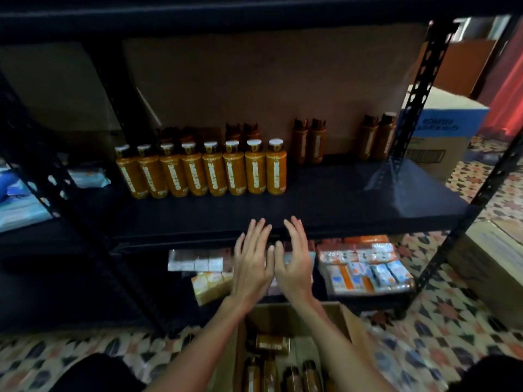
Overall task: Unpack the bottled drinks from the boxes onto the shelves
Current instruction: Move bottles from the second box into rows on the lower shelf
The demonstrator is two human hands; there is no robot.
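Middle shelf (353, 193), left portion: eight orange bottles (201, 171) standing upright in one front row, white caps showing, with darker bottles standing behind them.

Left hand (252, 264): hovering at the shelf's front edge, fingers straight, holding nothing.

Cardboard box (285, 318), sitting on the floor below the hands: brown bottles (268, 345) lying and standing inside, awaiting unpacking.

Right hand (294, 261): hovering just beside the left, fingers relaxed, empty.

Rear right of shelf: brown bottle pairs (308, 142) standing well apart.

Step, as judged: falling between placements. The next move is calling for the hands reaching down into the box, grasping bottles and extending the row rightward.
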